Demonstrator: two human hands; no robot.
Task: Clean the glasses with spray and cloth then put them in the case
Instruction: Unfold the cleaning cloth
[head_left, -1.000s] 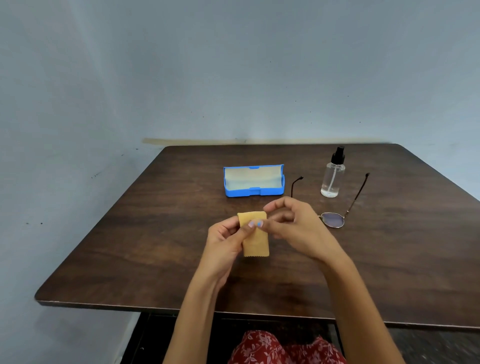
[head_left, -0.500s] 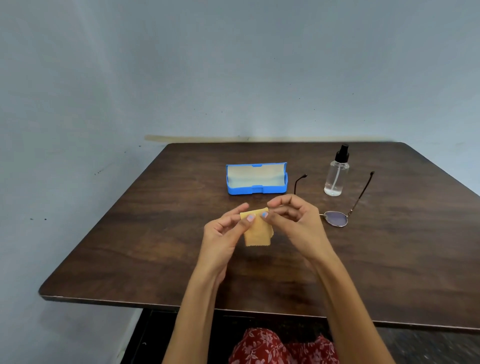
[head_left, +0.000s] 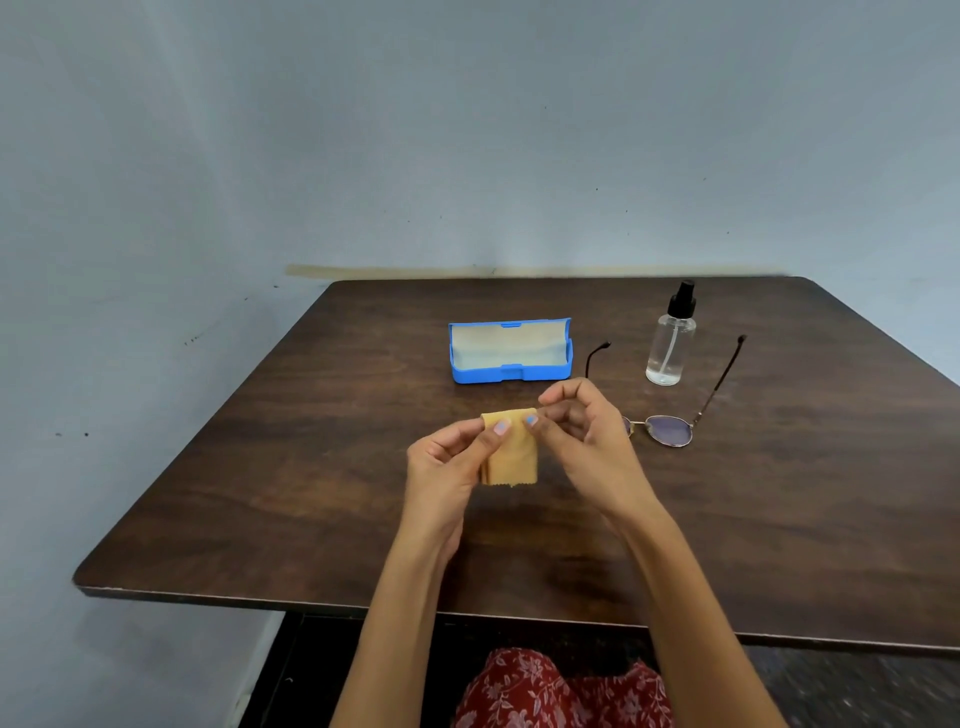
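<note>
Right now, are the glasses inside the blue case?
No, the glasses lie on the table beside the spray bottle, and the open blue case holds nothing.

Single head view, looking forward-down over table (head_left: 311, 519), hands close.

Tan cloth (head_left: 511, 457), blue case (head_left: 510, 352) with pale lining, black-capped clear spray bottle (head_left: 670, 343), dark brown wood-grain table (head_left: 311, 467).

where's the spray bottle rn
In the head view, the spray bottle stands upright far right on the table, between the glasses' arms, right of the blue case.
</note>
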